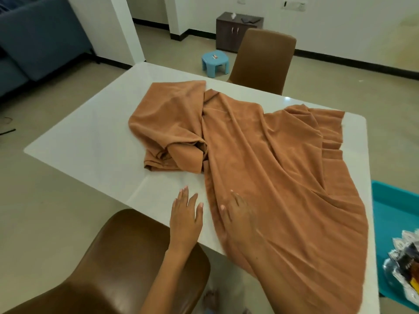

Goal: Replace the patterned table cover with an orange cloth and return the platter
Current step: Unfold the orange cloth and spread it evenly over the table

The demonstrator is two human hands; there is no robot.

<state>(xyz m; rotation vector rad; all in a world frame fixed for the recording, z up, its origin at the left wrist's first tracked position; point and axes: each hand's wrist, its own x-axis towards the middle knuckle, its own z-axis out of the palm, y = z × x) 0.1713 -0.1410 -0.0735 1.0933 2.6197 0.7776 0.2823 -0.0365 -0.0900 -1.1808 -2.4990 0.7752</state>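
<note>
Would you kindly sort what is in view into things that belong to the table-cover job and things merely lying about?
Belongs to the job:
orange cloth, partly spread
white table
left hand, flat on the table
right hand, flat on the cloth

Lying about:
near brown chair
far brown chair
blue stool
teal tray
dark cabinet

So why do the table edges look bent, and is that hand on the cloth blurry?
Head view: the wide lens bows the white table; the right hand on the orange cloth is slightly motion-smeared; the left hand looks sharper; soft glare streaks the tabletop.
</note>
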